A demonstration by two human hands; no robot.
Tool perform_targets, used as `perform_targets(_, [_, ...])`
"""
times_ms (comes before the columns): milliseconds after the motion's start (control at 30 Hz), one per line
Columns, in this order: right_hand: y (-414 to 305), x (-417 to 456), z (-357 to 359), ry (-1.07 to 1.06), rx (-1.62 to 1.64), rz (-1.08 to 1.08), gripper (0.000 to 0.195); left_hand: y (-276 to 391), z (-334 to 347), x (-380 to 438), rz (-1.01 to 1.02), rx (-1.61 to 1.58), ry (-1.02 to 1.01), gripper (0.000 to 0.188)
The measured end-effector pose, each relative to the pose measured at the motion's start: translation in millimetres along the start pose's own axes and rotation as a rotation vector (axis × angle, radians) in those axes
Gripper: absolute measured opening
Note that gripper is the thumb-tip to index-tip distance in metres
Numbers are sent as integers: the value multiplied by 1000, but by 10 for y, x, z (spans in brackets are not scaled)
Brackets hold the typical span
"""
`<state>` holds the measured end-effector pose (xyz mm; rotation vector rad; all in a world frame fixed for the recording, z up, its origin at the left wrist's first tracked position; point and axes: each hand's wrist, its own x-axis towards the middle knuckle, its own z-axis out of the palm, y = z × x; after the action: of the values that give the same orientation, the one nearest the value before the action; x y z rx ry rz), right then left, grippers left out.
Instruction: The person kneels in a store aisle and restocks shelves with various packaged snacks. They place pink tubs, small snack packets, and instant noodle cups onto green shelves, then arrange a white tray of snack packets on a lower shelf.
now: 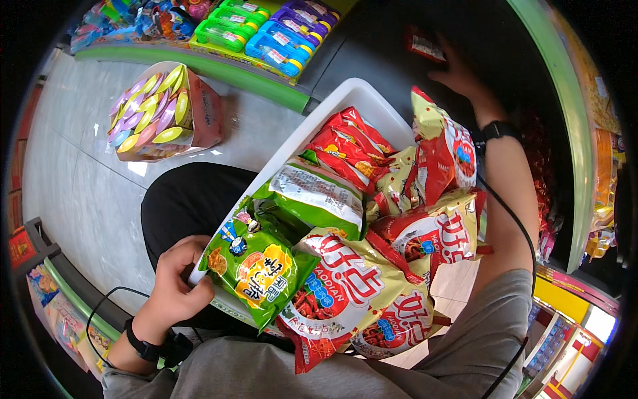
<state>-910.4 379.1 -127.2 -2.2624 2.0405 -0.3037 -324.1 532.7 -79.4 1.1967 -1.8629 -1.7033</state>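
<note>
My left hand [182, 282] grips the near left edge of a white plastic bin [384, 107], thumb outside and fingers curled over the rim. The bin rests across my lap, heaped with snack bags. Green bags [269, 274] lie at its left, red bags [349, 139] at the far end. Cream-and-red bags [344, 284] bulge over the right side, one standing upright [443, 154]. My right hand [456, 75] reaches past the bin onto a dark lower shelf [369, 60]. Its thumb and fingers are spread beside a small red packet [423, 45], dimly lit; the fingertips seem to touch its edge.
A carton of colourful packs [154, 109] stands on the grey tiled floor [84, 119] at left. Toy boxes [269, 35] sit on a green-edged shelf ahead. A green shelf edge [578, 149] curves close by my right arm. A black cable [518, 224] hangs along that arm.
</note>
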Motion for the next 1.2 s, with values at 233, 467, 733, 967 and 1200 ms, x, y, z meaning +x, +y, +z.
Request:
perform_targets(233, [-245, -90, 2, -99, -105, 200, 73, -25, 10, 9, 39, 10, 4, 11])
perform_targets(467, [-6, -322, -58, -294, -115, 320, 71, 3, 6, 5, 37, -17, 5, 10])
perform_targets(733, [-449, -1075, -745, -245, 514, 767, 51, -55, 0, -55, 40, -70, -8, 11])
perform_targets(967, [-1241, -1680, -662, -108, 1349, 738, 53, -38, 73, -59, 30, -97, 7, 18])
perform_targets(1200, [-1398, -1801, -533, 141, 1112, 654, 71, -74, 70, -80, 24, -59, 13, 12])
